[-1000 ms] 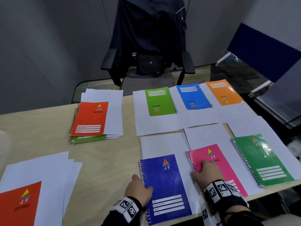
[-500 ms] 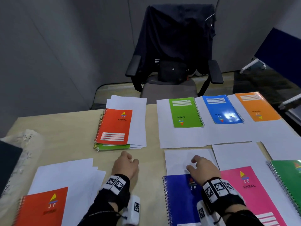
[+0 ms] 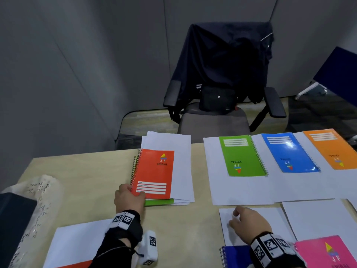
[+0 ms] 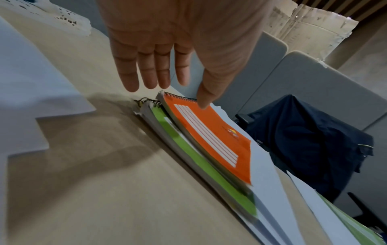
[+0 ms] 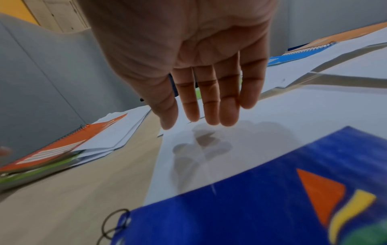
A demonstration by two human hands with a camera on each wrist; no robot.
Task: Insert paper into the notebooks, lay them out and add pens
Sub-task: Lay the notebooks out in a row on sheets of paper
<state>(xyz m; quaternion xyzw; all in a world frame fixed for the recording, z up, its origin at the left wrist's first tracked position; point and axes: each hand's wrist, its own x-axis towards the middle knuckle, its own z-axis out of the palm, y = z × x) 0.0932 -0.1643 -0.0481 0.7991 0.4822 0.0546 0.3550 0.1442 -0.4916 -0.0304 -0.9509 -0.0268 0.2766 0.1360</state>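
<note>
My left hand sits at the near spiral corner of the red notebook, centre-left of the head view. In the left wrist view its fingers are straight and spread, the thumb tip touching the red cover; nothing is gripped. That notebook tops a stack with a green notebook and loose paper sheets beneath it on the desk. My right hand, lower right, hovers with relaxed straight fingers over a white sheet tucked under the dark blue notebook. Along the upper right lie lime, blue and orange notebooks on paper; a pink notebook shows at the bottom right.
</note>
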